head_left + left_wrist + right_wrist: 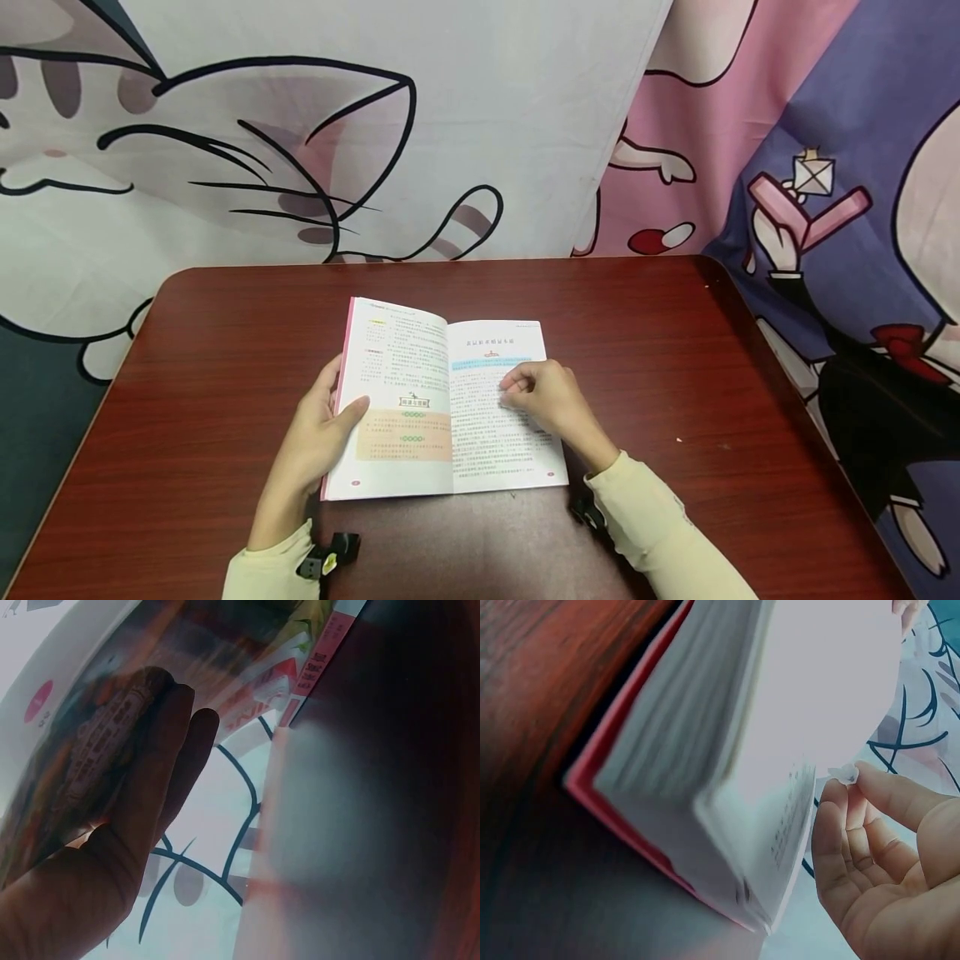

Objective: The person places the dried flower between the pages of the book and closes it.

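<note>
An open book (405, 358) with printed pages lies across the middle of the table, pink cover edge showing at its left. My left hand (318, 433) holds the left side, thumb over the page margin and fingers behind. In the left wrist view, fingers of the left hand (142, 795) lie along the picture cover (105, 742). Over the right page, my right hand (551, 400) has thumb and forefinger together. The right wrist view shows this right hand (885, 862) pinching a small whitish, translucent scrap (845, 774); its exact kind cannot be told.
The book rests on a reddish-brown table (645, 333) with rounded far corners. Behind hangs a white cartoon-printed cloth (525, 100), with a pink and blue one (787, 292) at right. Tiny pale specks (678, 439) lie right of the book. Both wrists wear black straps.
</note>
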A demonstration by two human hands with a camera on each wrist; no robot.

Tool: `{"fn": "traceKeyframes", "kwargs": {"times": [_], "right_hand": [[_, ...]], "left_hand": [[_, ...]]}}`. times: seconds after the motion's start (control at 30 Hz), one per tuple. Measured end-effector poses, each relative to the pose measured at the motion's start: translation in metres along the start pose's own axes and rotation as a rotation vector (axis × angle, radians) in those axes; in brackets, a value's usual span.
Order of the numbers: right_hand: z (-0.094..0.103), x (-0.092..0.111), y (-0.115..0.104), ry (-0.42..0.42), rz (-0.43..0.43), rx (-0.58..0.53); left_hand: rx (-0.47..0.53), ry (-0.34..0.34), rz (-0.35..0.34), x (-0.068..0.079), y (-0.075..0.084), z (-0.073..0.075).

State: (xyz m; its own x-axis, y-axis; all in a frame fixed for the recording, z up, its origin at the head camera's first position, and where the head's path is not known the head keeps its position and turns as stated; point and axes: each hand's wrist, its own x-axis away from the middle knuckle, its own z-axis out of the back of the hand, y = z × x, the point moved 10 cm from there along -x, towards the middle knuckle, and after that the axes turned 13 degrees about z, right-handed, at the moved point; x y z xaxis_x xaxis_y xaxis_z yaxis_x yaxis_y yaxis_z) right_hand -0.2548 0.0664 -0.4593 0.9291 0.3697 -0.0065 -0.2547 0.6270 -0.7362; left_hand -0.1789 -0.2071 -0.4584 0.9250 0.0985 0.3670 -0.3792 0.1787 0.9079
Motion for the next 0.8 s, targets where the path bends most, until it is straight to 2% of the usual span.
{"fn": "traceKeyframes", "kwargs": {"times": [0.8], "right_hand": [[-0.021,-0.008,-0.009,-0.011,0.088,0.068]], "left_hand": [[-0.002,-0.004,-0.008,0.001,0.001,0.000]]}}
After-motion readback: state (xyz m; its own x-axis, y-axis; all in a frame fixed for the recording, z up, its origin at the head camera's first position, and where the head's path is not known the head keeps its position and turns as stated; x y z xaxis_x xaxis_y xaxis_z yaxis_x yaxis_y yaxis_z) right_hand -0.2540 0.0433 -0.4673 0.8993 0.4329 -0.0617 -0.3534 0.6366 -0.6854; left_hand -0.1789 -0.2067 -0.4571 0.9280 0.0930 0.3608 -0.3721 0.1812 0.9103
